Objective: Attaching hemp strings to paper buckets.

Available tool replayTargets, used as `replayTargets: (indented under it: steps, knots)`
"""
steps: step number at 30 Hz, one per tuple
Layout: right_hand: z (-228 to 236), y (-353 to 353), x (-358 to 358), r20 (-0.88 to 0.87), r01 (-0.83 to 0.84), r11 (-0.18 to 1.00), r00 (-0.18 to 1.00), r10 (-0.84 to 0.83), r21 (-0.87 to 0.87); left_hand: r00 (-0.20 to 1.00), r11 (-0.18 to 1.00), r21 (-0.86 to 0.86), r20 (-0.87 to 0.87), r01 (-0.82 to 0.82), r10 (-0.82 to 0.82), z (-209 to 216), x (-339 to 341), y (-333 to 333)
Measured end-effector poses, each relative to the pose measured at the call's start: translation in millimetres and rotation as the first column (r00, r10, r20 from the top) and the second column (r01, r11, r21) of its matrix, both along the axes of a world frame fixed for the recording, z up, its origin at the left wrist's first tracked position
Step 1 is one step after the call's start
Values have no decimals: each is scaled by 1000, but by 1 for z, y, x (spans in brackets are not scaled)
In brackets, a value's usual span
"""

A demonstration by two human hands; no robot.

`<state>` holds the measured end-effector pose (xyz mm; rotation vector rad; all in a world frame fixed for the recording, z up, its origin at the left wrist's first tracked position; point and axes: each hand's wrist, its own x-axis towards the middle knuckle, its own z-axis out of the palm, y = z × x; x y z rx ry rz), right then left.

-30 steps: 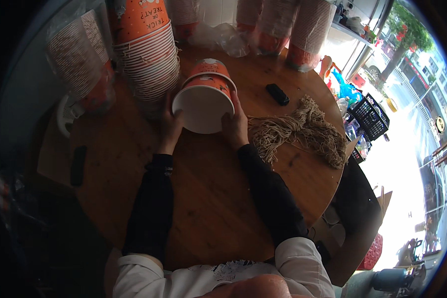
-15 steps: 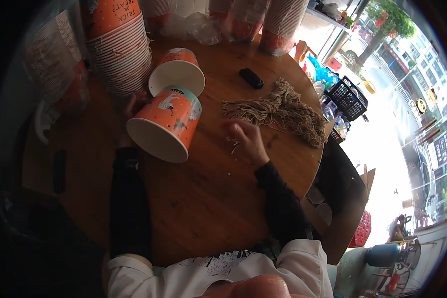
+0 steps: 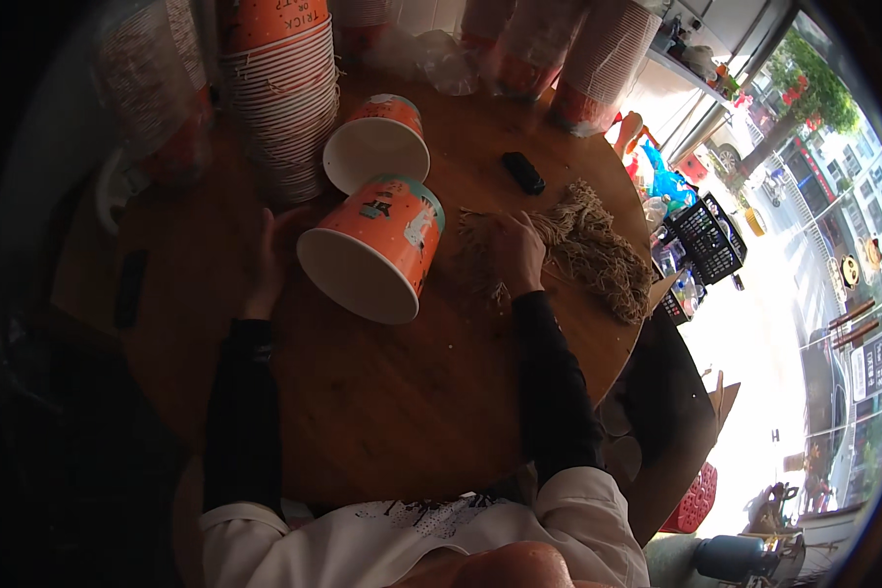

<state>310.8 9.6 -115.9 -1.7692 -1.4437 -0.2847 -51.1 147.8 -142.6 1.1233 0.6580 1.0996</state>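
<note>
An orange paper bucket (image 3: 387,240) with printed figures and a teal band lies on its side on the round wooden table, its white mouth toward me. To its left is my left hand (image 3: 272,257), fingers stretched out, in shadow and holding nothing. My right hand (image 3: 519,253) is closed at the left end of a bundle of tan twine (image 3: 598,260), its fingertips in the strands. Behind the first bucket lies a second orange bucket (image 3: 377,152), also tipped over. A tall stack of nested buckets (image 3: 286,108) rises at the far left.
Bagged stacks of buckets (image 3: 608,69) stand along the far edge, with more bagged ones (image 3: 157,88) at the left. A small black object (image 3: 524,172) lies behind the twine. Black crates (image 3: 704,240) sit beyond the table's right edge.
My right hand has moved forward from the bare tabletop into the twine and closed there. The front bucket has turned, showing different printed figures; my left hand now shows beside it. The view has shifted.
</note>
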Motion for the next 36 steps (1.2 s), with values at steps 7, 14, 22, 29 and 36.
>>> replayTargets:
  steps: [7,14,22,29,36]
  knots:
    - [22,-17,-5,-596,-272,944,732,330,188,913,690,721,-242,-58,330,24,5,-60]
    - [49,-37,-49,-628,-379,925,715,308,22,755,697,717,-466,17,461,35,29,-106]
    - [61,-70,-119,-415,-612,790,706,573,50,611,520,824,-297,-225,734,12,-5,-111]
    - [58,-78,-135,-197,-470,859,840,506,205,644,567,811,-357,-146,676,16,-13,-132]
    - [52,-83,-145,18,-618,762,779,627,191,534,410,902,-281,-137,797,48,-11,-156]
